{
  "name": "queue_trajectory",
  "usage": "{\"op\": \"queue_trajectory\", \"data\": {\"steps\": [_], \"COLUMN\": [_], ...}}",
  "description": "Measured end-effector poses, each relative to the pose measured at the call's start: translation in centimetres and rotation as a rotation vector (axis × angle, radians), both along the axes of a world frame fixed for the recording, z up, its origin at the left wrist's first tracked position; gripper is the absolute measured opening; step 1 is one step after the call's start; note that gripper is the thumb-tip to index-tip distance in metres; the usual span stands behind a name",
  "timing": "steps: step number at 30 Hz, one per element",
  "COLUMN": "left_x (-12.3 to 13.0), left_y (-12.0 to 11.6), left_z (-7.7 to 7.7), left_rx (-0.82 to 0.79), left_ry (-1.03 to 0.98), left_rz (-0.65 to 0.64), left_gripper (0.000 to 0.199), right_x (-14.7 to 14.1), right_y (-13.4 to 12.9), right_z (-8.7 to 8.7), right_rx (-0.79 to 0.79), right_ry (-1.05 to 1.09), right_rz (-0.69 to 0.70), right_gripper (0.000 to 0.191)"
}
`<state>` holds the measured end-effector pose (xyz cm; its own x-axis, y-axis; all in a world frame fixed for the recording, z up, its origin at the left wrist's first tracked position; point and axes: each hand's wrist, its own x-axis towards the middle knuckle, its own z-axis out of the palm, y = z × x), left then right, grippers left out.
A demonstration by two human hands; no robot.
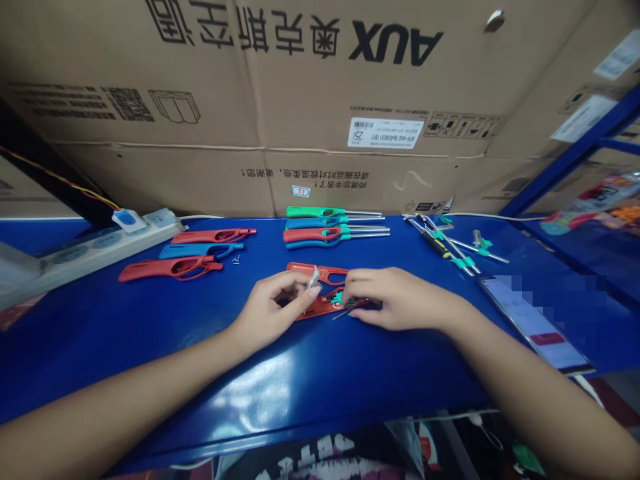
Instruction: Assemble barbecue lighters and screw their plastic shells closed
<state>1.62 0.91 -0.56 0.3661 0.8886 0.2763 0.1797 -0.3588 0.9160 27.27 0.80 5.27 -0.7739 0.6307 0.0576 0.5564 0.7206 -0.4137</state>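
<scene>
Two red lighter casing halves lie at the middle of the blue table, the upper one (300, 268) behind the lower one (320, 307). My left hand (274, 305) pinches a small clear part (313, 277) between thumb and fingertips, just over their left side. My right hand (387, 298) has its fingers closed at the right end of the lower casing, by a green piece (336, 299) and a thin dark rod (343, 313). What those fingers grip is hidden.
Red and blue lighter bodies (165, 268) lie left, near a power strip (110, 243). Assembled lighters (310, 235) line the back before a cardboard box (300, 153). Metal tubes with green parts and a yellow-black tool (436, 245) are right, near a phone (535, 327).
</scene>
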Motion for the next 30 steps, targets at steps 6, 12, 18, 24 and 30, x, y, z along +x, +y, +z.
{"op": "queue_trajectory", "data": {"steps": [6, 12, 18, 24, 30], "left_x": [0.1, 0.2, -0.2, -0.6, -0.6], "left_y": [0.1, 0.1, -0.1, -0.5, -0.7], "left_z": [0.2, 0.2, 0.7, 1.6, 1.2], "left_rx": [0.037, 0.061, 0.133, 0.178, 0.079], "left_ry": [0.041, 0.034, 0.123, 0.196, 0.135], "left_rz": [0.021, 0.040, 0.048, -0.023, -0.053], "left_gripper": [0.021, 0.021, 0.021, 0.039, 0.042], "right_x": [-0.8, -0.8, -1.6, -2.0, -2.1], "right_y": [-0.7, 0.2, 0.8, 0.6, 0.4], "right_z": [-0.6, -1.0, -2.9, -3.2, -3.4], "right_rx": [0.023, -0.342, -0.837, -0.817, -0.797], "right_ry": [-0.096, 0.232, 0.488, 0.529, 0.526], "right_rz": [0.049, -0.182, -0.317, -0.289, -0.284], "right_gripper": [0.012, 0.010, 0.032, 0.038, 0.036]}}
